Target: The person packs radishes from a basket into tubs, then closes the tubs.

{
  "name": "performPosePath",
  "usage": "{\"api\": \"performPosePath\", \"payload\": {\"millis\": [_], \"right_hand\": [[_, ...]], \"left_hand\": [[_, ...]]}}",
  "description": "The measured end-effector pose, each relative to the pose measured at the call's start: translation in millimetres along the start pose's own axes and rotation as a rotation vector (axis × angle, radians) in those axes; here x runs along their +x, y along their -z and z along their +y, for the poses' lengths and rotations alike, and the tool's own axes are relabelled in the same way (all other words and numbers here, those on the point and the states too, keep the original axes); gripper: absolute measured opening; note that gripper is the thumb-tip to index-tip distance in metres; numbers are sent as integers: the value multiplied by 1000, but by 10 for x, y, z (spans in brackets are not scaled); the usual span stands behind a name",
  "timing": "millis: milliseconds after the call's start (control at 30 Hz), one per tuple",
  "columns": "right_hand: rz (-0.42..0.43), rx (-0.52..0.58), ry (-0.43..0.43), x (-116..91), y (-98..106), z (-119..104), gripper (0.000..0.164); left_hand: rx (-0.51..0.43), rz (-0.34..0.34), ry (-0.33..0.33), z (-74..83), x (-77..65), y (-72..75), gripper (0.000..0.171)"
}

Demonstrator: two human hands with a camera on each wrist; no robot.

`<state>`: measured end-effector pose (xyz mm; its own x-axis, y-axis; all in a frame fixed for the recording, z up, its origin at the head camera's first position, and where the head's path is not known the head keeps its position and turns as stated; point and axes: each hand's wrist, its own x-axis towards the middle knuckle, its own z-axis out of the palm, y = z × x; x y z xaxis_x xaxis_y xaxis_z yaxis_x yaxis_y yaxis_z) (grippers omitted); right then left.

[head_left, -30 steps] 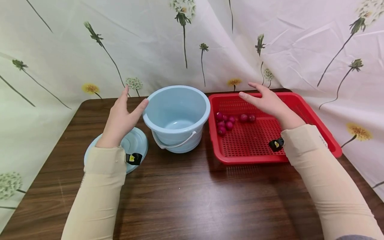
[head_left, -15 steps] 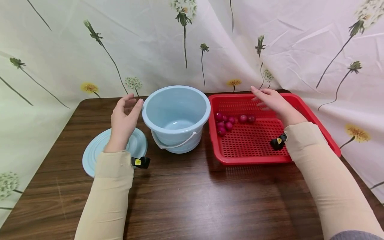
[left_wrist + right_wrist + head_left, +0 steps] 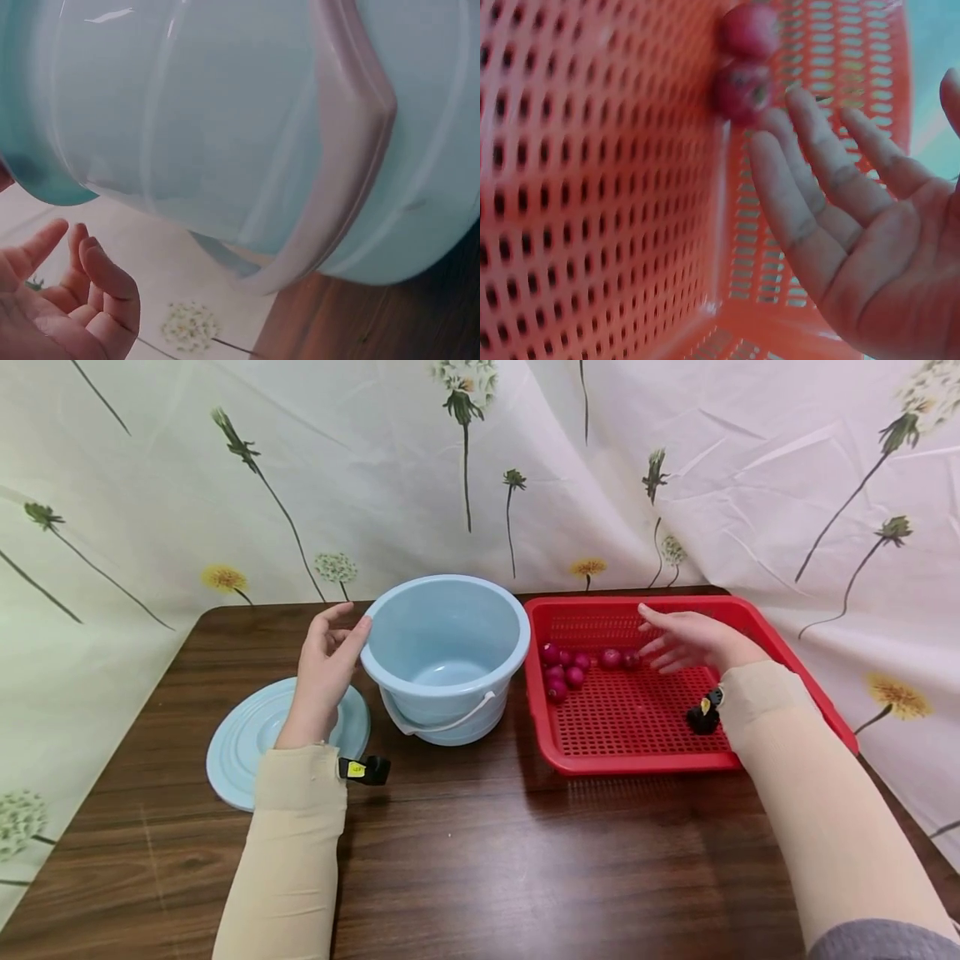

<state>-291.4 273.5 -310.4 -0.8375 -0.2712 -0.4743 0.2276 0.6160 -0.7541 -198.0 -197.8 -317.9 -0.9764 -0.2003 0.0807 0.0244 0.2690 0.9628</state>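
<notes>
The left hand (image 3: 326, 672) is at the near left of the blue bucket (image 3: 420, 700), its fingers bent loosely and holding nothing; its thumb is at the rim, though I cannot tell whether it touches. The right hand (image 3: 697, 639) is over the red basket (image 3: 637, 764), half open with fingers apart and nothing in its hold. Its fingertips are just beside a pair of round red things (image 3: 611, 658) – whether they touch, I cannot tell.

More of these lie in a cluster (image 3: 555, 673) at the basket's left side. The bucket stands upright just left of the basket, its white handle (image 3: 459, 719) hanging down the front. A round blue lid (image 3: 243, 747) lies flat to the bucket's left, partly behind the left hand. Everything sits on a dark wooden table (image 3: 465, 860); behind it hangs a white cloth (image 3: 360, 460) printed with dandelions.
</notes>
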Motion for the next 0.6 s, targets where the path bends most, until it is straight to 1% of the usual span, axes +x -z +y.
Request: {"api": "performPosePath", "payload": {"millis": [100, 167, 267, 333, 433, 600], "right_hand": [[-49, -37, -31, 39, 21, 61, 86], [-83, -47, -49, 59, 28, 92, 87], [-121, -53, -78, 80, 28, 120, 87], [-139, -50, -97, 87, 26, 123, 88], [-162, -48, -111, 101, 15, 112, 86], [-185, -22, -127, 154, 15, 107, 85]], "left_hand": [[-63, -28, 33, -17, -10, -11, 60], [-127, -41, 47, -27, -15, -23, 58], [-231, -57, 50, -44, -17, -45, 56], [-279, -62, 43, -57, -13, -58, 54], [-318, -73, 29, -72, -8, -68, 50], [-339, -96, 14, -76, 11, -64, 45]]}}
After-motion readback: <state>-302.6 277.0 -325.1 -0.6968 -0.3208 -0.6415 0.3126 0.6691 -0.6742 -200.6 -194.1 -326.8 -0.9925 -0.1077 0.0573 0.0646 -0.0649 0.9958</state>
